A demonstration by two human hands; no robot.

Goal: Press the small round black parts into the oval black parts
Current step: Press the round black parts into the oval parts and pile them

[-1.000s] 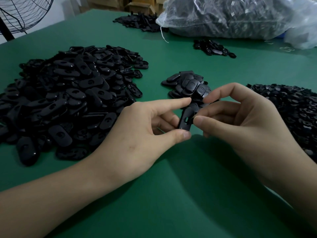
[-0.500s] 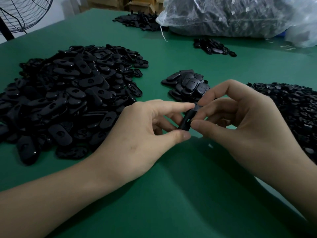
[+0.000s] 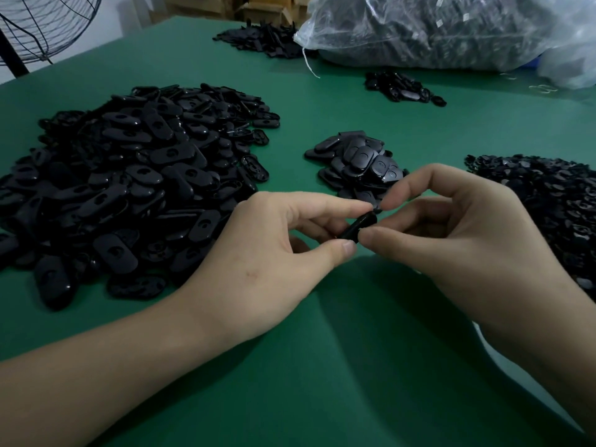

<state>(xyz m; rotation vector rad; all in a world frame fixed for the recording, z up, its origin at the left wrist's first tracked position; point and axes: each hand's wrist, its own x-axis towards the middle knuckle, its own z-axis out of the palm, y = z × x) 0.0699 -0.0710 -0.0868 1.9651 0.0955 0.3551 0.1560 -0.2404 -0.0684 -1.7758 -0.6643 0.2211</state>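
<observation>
The left hand (image 3: pixel 258 253) and the right hand (image 3: pixel 467 246) each pinched 1 oval part (image 3: pixel 359 225) between thumb and forefinger; it sat tilted between the 2 thumbs, above the table (image 3: pixel 322 382).

A green tabletop (image 3: pixel 322 366) filled the view. A wire-guarded fan (image 3: pixel 42 24) stood beyond its far left corner, what looked like cardboard boxes (image 3: pixel 258 8) sat behind the far edge, and a bulging clear plastic bag (image 3: pixel 435 30) lay far right, white string (image 3: pixel 308 64) trailing.

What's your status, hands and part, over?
Left hand and right hand both pinch one oval black plastic part. Fit not visible. Nothing in the way over green table.
</observation>
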